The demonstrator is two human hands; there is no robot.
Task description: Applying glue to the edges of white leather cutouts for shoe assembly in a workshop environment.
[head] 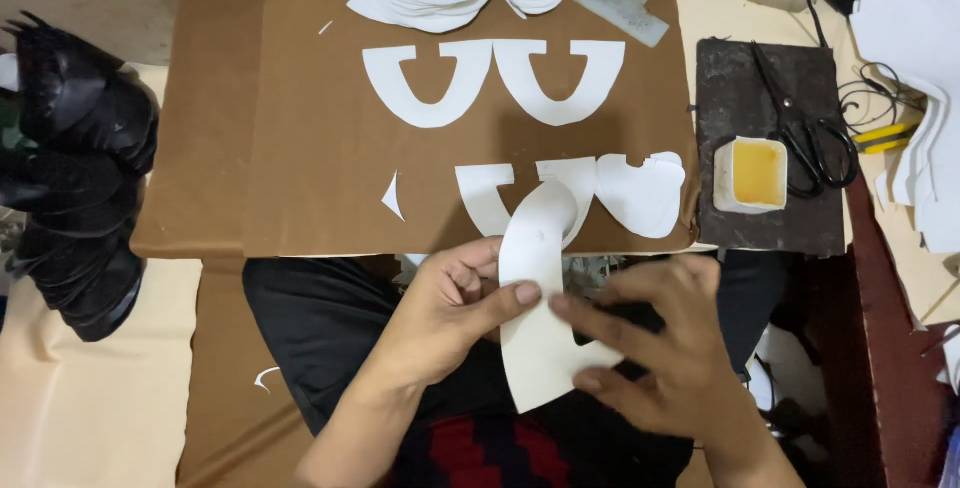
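Brown paper sheet (300, 148) covers the worktable, strewn with white U-shaped cut pieces (430, 83). Over the lap, a curved white strip of sheet material (535, 288) bends upward; left hand (455, 298) pinches it, right hand (650, 348) grips its lower edge, possibly over something dark, half hidden.

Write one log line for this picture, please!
left hand: holds white cut-out | right hand: pinches it | board: white U-shapes
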